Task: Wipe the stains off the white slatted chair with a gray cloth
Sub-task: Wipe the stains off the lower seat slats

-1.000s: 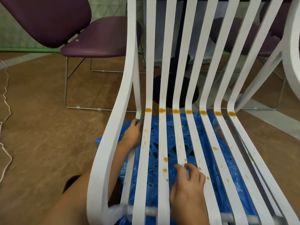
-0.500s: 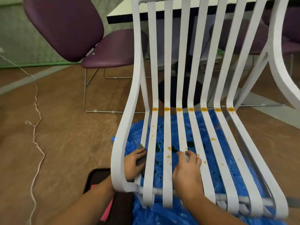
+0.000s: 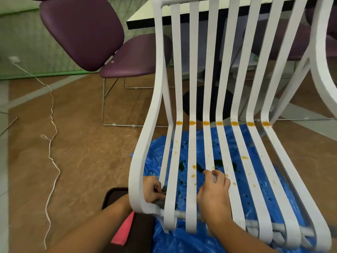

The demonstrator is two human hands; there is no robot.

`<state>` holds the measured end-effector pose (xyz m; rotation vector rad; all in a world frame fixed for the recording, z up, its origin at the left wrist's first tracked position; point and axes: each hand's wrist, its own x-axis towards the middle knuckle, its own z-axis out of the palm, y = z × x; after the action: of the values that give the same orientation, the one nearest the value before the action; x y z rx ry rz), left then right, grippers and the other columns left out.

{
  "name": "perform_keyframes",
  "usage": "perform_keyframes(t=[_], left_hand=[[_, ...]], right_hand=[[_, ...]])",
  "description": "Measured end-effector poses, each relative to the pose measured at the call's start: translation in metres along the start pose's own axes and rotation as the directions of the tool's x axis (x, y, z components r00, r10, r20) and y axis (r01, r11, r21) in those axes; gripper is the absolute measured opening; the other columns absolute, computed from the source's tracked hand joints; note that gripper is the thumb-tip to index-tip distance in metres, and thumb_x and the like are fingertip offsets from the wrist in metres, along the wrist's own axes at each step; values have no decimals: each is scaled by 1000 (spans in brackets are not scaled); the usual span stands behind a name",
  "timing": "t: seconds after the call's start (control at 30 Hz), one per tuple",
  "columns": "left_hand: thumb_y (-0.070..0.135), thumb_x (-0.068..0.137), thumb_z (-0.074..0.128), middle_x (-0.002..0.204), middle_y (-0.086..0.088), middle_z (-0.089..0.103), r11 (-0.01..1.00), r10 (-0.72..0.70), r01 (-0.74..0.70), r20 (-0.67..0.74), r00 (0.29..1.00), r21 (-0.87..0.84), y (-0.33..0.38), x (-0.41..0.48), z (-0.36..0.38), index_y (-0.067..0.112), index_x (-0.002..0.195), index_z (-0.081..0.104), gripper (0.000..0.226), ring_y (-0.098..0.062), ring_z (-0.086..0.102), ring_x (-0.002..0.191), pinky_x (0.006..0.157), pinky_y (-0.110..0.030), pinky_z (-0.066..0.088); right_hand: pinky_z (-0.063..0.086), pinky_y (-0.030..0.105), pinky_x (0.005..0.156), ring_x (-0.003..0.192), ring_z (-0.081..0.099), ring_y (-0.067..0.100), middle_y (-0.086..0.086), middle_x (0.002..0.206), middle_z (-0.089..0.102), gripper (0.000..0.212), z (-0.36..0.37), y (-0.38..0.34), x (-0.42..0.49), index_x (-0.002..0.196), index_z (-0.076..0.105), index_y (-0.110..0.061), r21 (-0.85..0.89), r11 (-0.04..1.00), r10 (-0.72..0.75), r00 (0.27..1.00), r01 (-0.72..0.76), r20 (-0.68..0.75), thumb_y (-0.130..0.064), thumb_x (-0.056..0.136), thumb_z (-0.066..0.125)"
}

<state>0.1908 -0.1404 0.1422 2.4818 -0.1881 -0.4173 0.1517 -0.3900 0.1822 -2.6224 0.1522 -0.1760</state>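
The white slatted chair (image 3: 193, 88) fills the view, its seat slats running toward me. A row of orange stains (image 3: 219, 123) crosses the slats at the seat's bend, and smaller orange drops (image 3: 193, 167) dot the seat. My left hand (image 3: 152, 189) reaches between the side rail and the first slats near the front edge and grips a gray cloth (image 3: 162, 192), mostly hidden behind a slat. My right hand (image 3: 214, 192) rests on the middle seat slats, its fingertips curled over a slat's edge.
A blue plastic sheet (image 3: 273, 189) with dark green spots lies on the floor under the chair. A dark tray (image 3: 113, 198) with a pink cloth (image 3: 124, 229) sits at the lower left. Purple chairs (image 3: 94, 33) and a table (image 3: 144, 17) stand behind. A white cord (image 3: 52, 143) trails across the brown floor.
My left hand has drawn back from the seat's bend to the front edge, with the gray cloth now showing in it. The view has pulled back and up. My right hand stays on the slats.
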Motion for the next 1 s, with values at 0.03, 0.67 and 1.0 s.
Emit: perform_keyframes(t=[0.03, 0.67, 1.0], left_hand=[[31, 68, 90, 77, 7, 66, 999, -9, 11, -38, 999, 39, 2, 5, 1, 27, 58, 68, 24, -13, 65, 72, 69, -25, 53], [24, 108, 44, 166, 2, 25, 996, -29, 14, -178, 984, -89, 3, 127, 7, 25, 157, 35, 50, -22, 50, 136, 114, -29, 40], [22, 80, 85, 148, 13, 46, 983, -29, 13, -86, 996, -183, -19, 16, 15, 21, 136, 63, 60, 14, 43, 130, 111, -10, 33]], right_hand=[[52, 36, 84, 117, 39, 30, 13, 134, 46, 46, -1, -1, 0, 126, 56, -18, 0, 1000, 5, 1000, -5, 6, -1, 84, 62], [57, 36, 78, 113, 46, 30, 13, 128, 52, 45, 7, -3, 9, 119, 61, -20, -65, 998, -13, 999, 11, -34, -2, 79, 70], [56, 39, 79, 110, 41, 28, 14, 126, 51, 45, 4, -3, 8, 116, 58, -17, -40, 999, -32, 999, 31, -22, 0, 75, 69]])
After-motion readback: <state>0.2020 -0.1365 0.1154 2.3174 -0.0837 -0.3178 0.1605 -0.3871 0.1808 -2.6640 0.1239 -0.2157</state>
